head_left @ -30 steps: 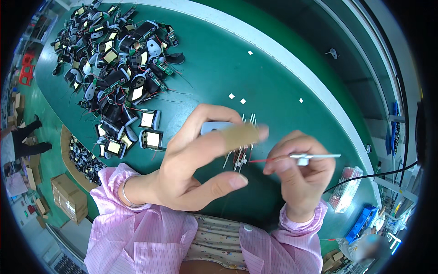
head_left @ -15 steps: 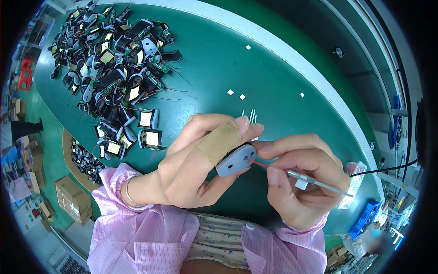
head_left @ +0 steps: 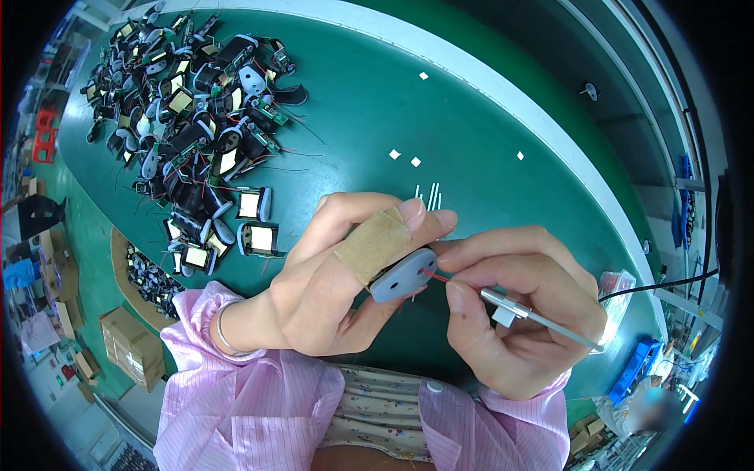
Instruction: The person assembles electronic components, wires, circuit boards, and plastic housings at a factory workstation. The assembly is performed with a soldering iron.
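My left hand (head_left: 326,286), with tan tape (head_left: 372,245) wrapped round a finger, is closed on a small plastic housing (head_left: 403,280). Its light grey oval face has several round holes and points toward my right hand; its body is mostly hidden by the fingers. From one hole runs a thin red wire (head_left: 437,276) to my right hand (head_left: 534,310), which pinches it between thumb and fingers. A slim silver-and-grey rod tool (head_left: 542,318) with a white tab also lies in that hand, slanting past the palm. The right fingertips are close beside the grey face.
On the green table (head_left: 338,118), a heap of black-and-grey housings (head_left: 196,118) with wires and circuit boards fills the left. Several white strips (head_left: 433,196) and small white squares (head_left: 415,162) lie beyond my hands. A clear plastic box (head_left: 616,302) and blue bin (head_left: 635,369) are at right.
My right thumb and the rod tool have shifted slightly left, closer to the grey face, and less red wire shows between. The left hand keeps its hold on the housing.
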Demonstrator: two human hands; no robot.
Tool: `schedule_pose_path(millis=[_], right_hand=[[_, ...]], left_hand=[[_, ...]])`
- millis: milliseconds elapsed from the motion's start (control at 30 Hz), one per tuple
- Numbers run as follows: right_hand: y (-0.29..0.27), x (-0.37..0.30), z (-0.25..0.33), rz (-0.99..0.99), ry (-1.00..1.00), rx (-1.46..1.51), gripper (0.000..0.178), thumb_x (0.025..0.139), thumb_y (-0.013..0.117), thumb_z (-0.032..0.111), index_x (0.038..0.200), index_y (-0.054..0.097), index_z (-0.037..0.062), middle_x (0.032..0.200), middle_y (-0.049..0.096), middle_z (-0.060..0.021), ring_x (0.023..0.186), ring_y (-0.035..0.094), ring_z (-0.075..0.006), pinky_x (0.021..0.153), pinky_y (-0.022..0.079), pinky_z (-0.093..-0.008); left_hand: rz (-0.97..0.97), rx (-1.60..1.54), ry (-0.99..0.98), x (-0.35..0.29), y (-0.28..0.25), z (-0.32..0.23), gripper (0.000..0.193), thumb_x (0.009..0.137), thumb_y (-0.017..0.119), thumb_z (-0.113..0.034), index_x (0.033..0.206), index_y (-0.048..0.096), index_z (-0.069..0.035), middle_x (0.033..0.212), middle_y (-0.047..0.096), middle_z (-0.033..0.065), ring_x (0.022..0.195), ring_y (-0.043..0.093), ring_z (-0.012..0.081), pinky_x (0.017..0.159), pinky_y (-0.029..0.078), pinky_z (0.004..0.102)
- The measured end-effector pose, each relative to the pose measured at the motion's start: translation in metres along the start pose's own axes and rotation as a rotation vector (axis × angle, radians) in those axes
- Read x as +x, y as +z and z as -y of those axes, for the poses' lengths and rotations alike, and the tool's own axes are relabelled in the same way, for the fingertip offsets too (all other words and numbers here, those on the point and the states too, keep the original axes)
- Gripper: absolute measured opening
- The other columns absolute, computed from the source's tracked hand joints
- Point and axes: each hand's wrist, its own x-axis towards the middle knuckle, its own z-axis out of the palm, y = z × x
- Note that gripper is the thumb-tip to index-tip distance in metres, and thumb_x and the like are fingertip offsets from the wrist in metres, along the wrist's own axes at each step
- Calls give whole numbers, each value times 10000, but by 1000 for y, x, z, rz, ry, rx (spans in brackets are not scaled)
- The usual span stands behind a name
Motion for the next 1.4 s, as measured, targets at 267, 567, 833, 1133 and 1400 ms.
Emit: schedule_pose_path(millis=[267, 567, 833, 1133, 1400], right_hand=[[-3, 1, 3, 6, 43, -8, 99, 681, 697, -45, 763, 642, -34, 840, 673, -165, 687, 649, -168, 593, 506, -236], [-1, -1, 6, 2, -1, -46, 127, 685, 703, -64, 789, 635, -33, 857, 667, -171, 701, 659, -183, 616, 522, -253], [3, -4, 7, -16, -11, -71, 154, 676, 694, -109, 800, 627, -48, 875, 657, -178, 707, 660, -176, 626, 528, -247], [6, -1, -4, 1, -22, -121, 231, 655, 765, -32, 856, 650, -33, 832, 625, -129, 634, 605, -180, 583, 480, -262], [-3, -4, 1, 45, 122, 11, 146, 727, 721, 11, 855, 695, -54, 719, 660, -148, 570, 558, -154, 531, 405, -241]], left_hand=[[0, -31, 6, 1, 0, 1, 839, 748, 639, 86, 1445, 180, -6, 1050, 673, 206, 774, 619, 269, 712, 452, 371], [-8, 27, -19, 2, 0, -4, 885, 746, 673, 79, 1467, 177, -59, 1048, 678, 188, 806, 641, 283, 698, 474, 353], [-33, 31, -52, 1, 2, -7, 882, 737, 677, 81, 1459, 192, -67, 1054, 670, 200, 850, 637, 293, 705, 519, 348], [22, -142, -78, 6, -1, 2, 570, 792, 701, -60, 1277, 437, 80, 1118, 614, 258, 875, 607, 318, 771, 491, 388], [188, -325, -229, 7, -13, 0, 470, 791, 750, -156, 1151, 555, 76, 1123, 568, 215, 872, 598, 255, 692, 501, 312]])
